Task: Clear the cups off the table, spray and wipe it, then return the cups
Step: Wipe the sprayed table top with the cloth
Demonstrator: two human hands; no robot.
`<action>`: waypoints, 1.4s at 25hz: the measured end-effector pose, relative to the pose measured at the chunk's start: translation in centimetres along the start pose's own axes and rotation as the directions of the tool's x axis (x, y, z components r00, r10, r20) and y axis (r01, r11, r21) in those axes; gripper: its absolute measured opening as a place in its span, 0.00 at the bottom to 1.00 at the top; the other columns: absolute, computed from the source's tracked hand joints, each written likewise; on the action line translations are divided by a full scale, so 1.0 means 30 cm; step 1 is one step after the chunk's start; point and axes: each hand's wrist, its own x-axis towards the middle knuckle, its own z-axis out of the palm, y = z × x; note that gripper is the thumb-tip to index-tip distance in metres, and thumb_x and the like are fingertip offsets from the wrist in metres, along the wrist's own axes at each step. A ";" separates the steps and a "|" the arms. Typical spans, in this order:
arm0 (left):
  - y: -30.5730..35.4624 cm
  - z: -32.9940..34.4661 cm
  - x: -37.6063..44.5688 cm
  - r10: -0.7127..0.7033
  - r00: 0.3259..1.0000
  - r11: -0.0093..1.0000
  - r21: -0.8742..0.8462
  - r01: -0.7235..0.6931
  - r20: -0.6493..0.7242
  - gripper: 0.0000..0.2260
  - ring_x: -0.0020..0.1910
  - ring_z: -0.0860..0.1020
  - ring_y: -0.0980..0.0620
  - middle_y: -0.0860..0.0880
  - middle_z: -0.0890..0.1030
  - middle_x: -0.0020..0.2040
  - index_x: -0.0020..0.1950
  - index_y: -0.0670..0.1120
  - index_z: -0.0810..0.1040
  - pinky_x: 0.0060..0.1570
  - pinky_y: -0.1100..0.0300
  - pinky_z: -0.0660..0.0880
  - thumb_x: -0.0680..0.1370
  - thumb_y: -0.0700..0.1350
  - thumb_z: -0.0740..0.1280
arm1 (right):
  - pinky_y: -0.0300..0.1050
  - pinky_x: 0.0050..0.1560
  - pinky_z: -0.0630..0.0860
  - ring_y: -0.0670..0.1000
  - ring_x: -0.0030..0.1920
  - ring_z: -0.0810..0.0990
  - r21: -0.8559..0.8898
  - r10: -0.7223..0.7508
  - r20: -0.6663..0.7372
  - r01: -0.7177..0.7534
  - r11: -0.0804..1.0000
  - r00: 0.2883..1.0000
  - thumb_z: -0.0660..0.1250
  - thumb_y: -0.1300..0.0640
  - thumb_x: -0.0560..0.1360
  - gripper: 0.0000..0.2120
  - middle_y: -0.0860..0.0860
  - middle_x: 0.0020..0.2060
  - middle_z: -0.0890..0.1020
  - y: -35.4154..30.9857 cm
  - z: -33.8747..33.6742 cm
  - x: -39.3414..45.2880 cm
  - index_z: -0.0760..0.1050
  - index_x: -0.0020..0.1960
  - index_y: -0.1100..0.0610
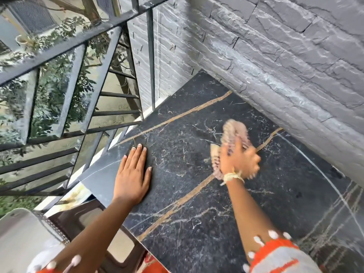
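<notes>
The table has a black marble top with gold and white veins. My left hand lies flat on it near the left edge, fingers together and holding nothing. My right hand is closed on a pale pink, knobbly cloth pressed against the tabletop near the middle; hand and cloth are motion-blurred. No cups and no spray bottle are in view.
A grey stone-clad wall runs along the table's far and right sides. A dark metal railing stands to the left, with plants beyond. A brown plastic chair sits below the table's left edge, beside a grey object.
</notes>
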 end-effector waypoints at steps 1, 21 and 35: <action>-0.003 -0.001 -0.016 0.002 1.000 1.000 0.003 -0.002 0.000 0.28 0.78 0.51 0.51 0.49 0.52 0.79 0.79 0.47 0.52 0.76 0.54 0.46 0.81 0.56 0.46 | 0.59 0.59 0.68 0.63 0.59 0.68 0.000 0.124 0.003 -0.124 0.992 0.992 0.52 0.33 0.74 0.28 0.59 0.66 0.67 0.058 0.004 -0.036 0.62 0.73 0.39; -0.075 -0.013 -0.149 -0.234 0.970 0.970 -0.077 0.229 -0.067 0.28 0.78 0.55 0.48 0.47 0.57 0.78 0.78 0.45 0.57 0.76 0.48 0.52 0.79 0.55 0.47 | 0.55 0.57 0.65 0.60 0.59 0.68 -0.013 -0.353 0.029 0.353 0.935 0.935 0.52 0.35 0.76 0.27 0.56 0.68 0.67 -0.187 -0.020 -0.202 0.58 0.74 0.39; -0.075 0.011 -0.148 -0.282 0.942 0.956 -0.138 0.259 -0.182 0.26 0.75 0.60 0.47 0.46 0.62 0.77 0.74 0.45 0.63 0.74 0.48 0.57 0.77 0.52 0.55 | 0.59 0.56 0.61 0.60 0.59 0.66 0.004 -0.431 0.008 0.431 0.902 0.902 0.52 0.39 0.75 0.29 0.59 0.62 0.69 -0.384 -0.012 -0.398 0.60 0.74 0.46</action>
